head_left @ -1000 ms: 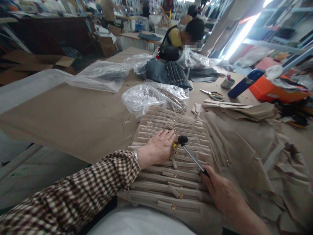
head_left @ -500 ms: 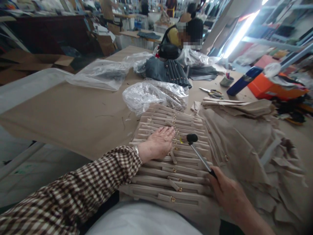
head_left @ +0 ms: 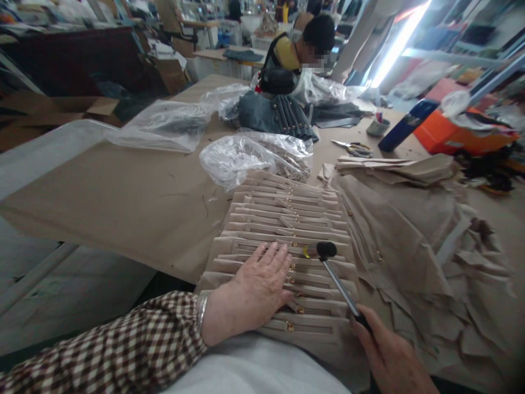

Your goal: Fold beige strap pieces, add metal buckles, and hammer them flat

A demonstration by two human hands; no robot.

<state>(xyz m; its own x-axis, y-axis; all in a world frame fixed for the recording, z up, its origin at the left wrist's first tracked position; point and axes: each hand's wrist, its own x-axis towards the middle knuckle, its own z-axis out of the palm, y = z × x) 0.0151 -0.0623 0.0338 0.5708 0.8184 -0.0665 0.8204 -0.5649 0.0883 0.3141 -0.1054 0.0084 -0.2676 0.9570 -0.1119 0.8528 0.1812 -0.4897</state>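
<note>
Overlapping beige zippered pieces point(head_left: 287, 212) lie in a long row in front of me, each with a small gold zipper pull. Flat on the nearer part of that row rests my left hand point(head_left: 256, 284), palm down with its fingers stretched out. My right hand point(head_left: 383, 342) is wrapped round the dark grip of a small mallet point(head_left: 340, 287). Its metal shaft slants up to a black head with a yellow-banded other end, close to the zipper pulls just right of my left fingertips. Whether the head touches the pieces I cannot tell.
More beige pieces point(head_left: 414, 235) are heaped at the right. Beyond the row lie a clear plastic bag point(head_left: 238, 158), scissors point(head_left: 355, 148), a small cup point(head_left: 378, 127), a blue box point(head_left: 408, 126) and an orange box point(head_left: 445, 134). Dark pieces point(head_left: 270, 115) and another person point(head_left: 287, 52) are further back.
My left hand has slid nearer to my body along the row. The mallet head has come down and nearer too, still in my right hand.
</note>
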